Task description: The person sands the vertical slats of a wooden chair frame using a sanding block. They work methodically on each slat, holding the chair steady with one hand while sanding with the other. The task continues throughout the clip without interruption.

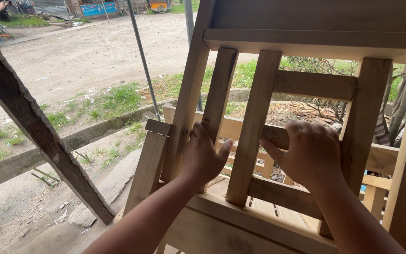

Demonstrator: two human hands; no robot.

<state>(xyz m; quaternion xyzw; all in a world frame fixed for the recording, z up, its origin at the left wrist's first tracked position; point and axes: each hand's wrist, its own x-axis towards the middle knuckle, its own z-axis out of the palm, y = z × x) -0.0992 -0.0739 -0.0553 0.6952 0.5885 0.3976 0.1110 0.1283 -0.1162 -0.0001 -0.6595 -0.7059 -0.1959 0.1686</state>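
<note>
Both forearms reach up from the bottom edge. Left hand wraps one upright slat of a pale wooden frame; right hand closes round the next slat and a crosspiece. Frame looks assembled but bare and unfinished. Beyond the left hand stand a dark plank and a dirt road.

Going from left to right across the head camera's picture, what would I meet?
Dark rough beam → thin metal pole → left hand on a wooden slat → middle slat → right hand → wide upright slat.
</note>
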